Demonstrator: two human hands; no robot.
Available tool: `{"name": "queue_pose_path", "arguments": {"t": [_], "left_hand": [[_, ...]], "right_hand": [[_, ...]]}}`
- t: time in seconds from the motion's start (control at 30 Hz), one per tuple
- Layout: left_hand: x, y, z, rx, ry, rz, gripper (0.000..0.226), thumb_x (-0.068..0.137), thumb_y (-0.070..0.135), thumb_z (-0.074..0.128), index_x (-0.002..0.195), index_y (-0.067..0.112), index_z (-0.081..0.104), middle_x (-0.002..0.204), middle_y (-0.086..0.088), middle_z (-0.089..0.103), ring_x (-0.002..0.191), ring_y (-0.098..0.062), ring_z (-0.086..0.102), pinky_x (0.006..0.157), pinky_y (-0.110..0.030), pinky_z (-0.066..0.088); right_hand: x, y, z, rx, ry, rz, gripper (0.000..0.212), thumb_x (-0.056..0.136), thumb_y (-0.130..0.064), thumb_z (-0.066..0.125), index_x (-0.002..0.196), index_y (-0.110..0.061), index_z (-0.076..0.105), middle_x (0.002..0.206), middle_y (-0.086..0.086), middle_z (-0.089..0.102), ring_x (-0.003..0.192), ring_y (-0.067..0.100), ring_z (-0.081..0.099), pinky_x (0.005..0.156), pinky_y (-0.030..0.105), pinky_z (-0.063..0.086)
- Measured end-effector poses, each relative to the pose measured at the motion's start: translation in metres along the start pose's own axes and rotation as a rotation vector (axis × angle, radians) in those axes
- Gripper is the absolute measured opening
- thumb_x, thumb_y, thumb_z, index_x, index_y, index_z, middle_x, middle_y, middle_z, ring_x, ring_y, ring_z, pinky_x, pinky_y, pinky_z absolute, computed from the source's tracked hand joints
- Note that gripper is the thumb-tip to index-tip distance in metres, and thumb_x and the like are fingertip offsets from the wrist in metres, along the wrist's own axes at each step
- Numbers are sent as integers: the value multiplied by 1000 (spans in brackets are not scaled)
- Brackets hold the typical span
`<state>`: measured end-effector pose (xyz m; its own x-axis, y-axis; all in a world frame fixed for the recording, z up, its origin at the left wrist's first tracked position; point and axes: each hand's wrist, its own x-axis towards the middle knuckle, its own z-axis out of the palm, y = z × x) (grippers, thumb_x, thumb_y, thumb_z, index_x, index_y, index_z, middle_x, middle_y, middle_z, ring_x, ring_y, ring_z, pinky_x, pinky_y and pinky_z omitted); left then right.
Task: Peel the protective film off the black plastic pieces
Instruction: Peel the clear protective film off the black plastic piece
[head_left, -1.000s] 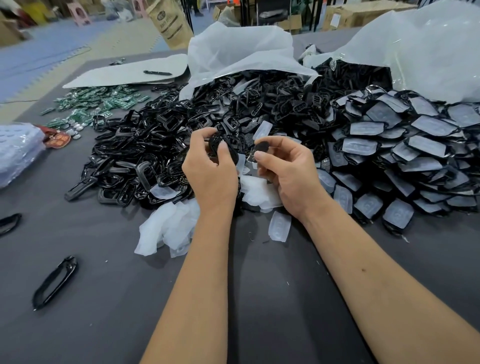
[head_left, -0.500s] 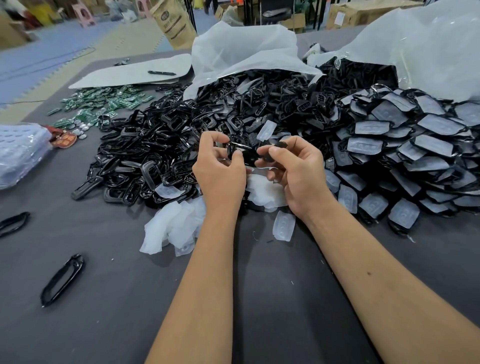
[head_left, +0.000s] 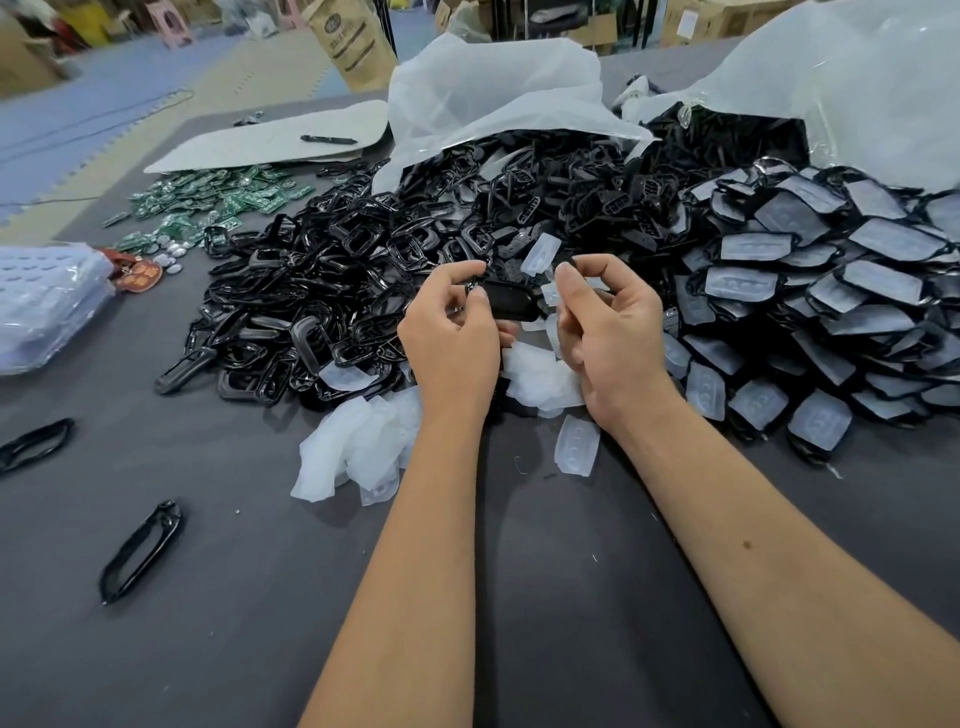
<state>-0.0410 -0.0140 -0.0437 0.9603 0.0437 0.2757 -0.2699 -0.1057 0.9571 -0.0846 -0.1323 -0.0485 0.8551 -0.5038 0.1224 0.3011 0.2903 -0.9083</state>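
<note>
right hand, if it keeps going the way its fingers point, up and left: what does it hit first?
Likely the black piece the left hand holds, just beyond the right hand and its pinched film. Depth is unclear; it might pass over into the pile of black frames.

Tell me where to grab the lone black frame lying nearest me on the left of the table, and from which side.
Pinch one long side rail of the black frame near its middle, coming straight down from above. It looks to lie flat on the grey table, an open loop with bare cloth around it, so a finger probably fits inside the opening.
</note>
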Motion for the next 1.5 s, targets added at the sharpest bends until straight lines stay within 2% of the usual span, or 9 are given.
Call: {"name": "queue_pose_path", "arguments": {"t": [0.13, 0.23, 0.3, 0.47, 1.0, 1.13, 1.27, 1.37, 1.5], "left_hand": [[0, -1, 0, -8, 12, 26, 18, 98, 4, 59, 101, 17, 72, 76, -10, 74, 59, -25, 74, 62, -45, 63], [1, -3, 1, -6, 25, 33, 16, 94, 9, 63, 97, 22, 73, 75, -13, 73, 63, -33, 73, 66, -53, 62], [1, -4, 1, -24, 17, 32, 16, 94, 8, 64, 96, 21, 73, 75, -11, 74, 63, -29, 75, 67, -53, 62], [-1, -2, 2, -82, -10, 8, 17, 95, 2, 65, 97, 16, 75, 75, -8, 76, 60, -25, 75, 66, -47, 64], [-1, 1, 0, -167, -63, -61, 20, 99, -3, 56, 105, 2, 74, 74, -12, 75, 60, -25, 75, 58, -29, 59], [1, -1, 1, -191, -2, -83, 21, 98, -3, 58, 111, 5, 73, 83, -9, 75, 69, -27, 77, 72, -38, 64], [4, -5, 0, -206, 64, -88, 24, 96, 0, 65, 116, 11, 72, 97, -15, 75, 72, -19, 78, 78, -30, 63], [5, -7, -1, -217, 120, -94, 19, 95, 2, 67, 111, 11, 72, 99, -16, 75, 70, -20, 78, 77, -33, 64], [6, -8, 0, -247, 163, -81, 26, 96, -1, 63, 117, 12, 71, 107, -14, 72, 78, -20, 79, 80, -32, 63]], "right_hand": [[0, 2, 1, -62, 10, -56, 9, 99, -10, 70, 100, -14, 78, 64, -3, 57, 51, 12, 43, 46, 23, 37], [1, 3, 0, -99, 18, -51, 17, 103, -12, 62, 106, -11, 79, 72, -1, 63, 59, 11, 53, 53, 22, 44], [0, 3, 0, -150, 19, -72, 21, 102, -4, 59, 108, -12, 78, 75, 0, 67, 62, 11, 59, 56, 22, 48], [-3, 3, -1, -234, 25, -170, 12, 92, -1, 74, 101, 0, 66, 71, -1, 68, 58, 15, 66, 50, 24, 51], [-4, 3, 0, -294, 80, -211, 5, 91, -10, 77, 90, -9, 72, 72, 5, 72, 55, 16, 66, 46, 27, 49], [-1, 4, 0, -293, 156, -179, 10, 97, -13, 69, 88, -11, 64, 77, 5, 69, 61, 18, 72, 42, 25, 48], [2, 6, -1, -269, 158, -111, 10, 103, -12, 60, 94, -9, 57, 86, 11, 66, 71, 25, 77, 43, 26, 50], [3, 8, -4, -408, 153, -130, 10, 98, -13, 69, 89, -11, 65, 80, 8, 72, 60, 13, 72, 49, 24, 51], [3, 11, -4, -492, 119, -178, 9, 94, -13, 74, 86, -13, 70, 78, 4, 74, 63, 13, 73, 56, 24, 54]]}}
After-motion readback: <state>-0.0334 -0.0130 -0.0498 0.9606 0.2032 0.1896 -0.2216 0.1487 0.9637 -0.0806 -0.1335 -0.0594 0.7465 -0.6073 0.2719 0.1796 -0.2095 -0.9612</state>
